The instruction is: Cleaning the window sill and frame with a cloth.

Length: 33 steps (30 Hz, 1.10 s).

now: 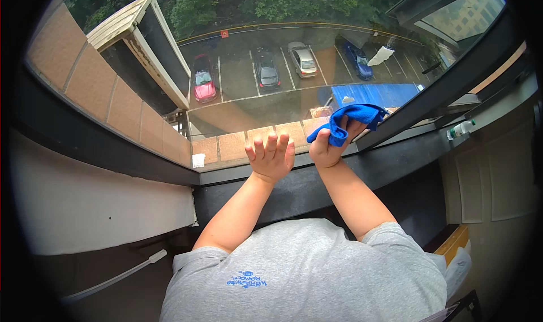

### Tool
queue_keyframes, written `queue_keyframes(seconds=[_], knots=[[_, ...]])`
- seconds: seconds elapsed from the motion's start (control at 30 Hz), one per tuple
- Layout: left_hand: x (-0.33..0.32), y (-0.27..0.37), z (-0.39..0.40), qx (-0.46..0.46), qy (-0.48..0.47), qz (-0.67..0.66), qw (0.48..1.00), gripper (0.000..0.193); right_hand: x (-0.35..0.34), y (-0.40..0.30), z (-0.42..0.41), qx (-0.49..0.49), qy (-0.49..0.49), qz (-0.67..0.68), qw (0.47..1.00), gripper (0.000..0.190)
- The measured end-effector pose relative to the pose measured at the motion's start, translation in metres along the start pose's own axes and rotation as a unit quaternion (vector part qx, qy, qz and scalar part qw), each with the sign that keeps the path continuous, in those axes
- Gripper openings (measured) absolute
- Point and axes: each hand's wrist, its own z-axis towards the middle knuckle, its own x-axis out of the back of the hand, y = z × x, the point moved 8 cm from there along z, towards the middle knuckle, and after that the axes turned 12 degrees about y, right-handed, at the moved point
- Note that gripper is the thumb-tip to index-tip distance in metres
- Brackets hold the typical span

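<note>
A blue cloth (365,112) is bunched in my right hand (328,150), its folds draped over the fingers at the window. To the left, my left hand (271,154) is raised with its fingers up and holds nothing. Both hands are in front of the window pane (254,114); whether the left palm touches the glass I cannot tell. The dark window sill (297,197) runs below my wrists. Beyond the glass lies a ledge of tan tiles (232,146).
A plastic bottle (460,130) with a green cap lies on the sill at right. The dark window frame post (407,105) slants beside my right hand. A white rod (114,275) is at lower left. Outside are an air-conditioner unit (159,55) and parked cars (303,59) far below.
</note>
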Motion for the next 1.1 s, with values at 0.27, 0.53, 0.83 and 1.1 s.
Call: queue_keyframes(seconds=[0.27,0.53,0.83,1.1], knots=[[0.0,0.0,0.001,-0.037,-0.01,0.023,0.999,0.079,0.03,0.06,0.002,0.168,0.031,-0.052,0.984,0.041],[-0.003,-0.003,0.0,-0.037,-0.011,0.048,0.998,0.083,0.033,0.082,-0.003,0.009,0.002,-0.023,1.0,0.047],[0.009,-0.006,-0.003,-0.008,-0.037,0.046,0.998,0.087,0.013,0.015,-0.012,0.224,-0.084,0.026,0.971,0.041],[0.047,-0.029,0.024,0.057,-0.088,0.051,0.993,0.082,0.041,0.085,0.019,0.084,-0.019,0.065,0.994,0.055]])
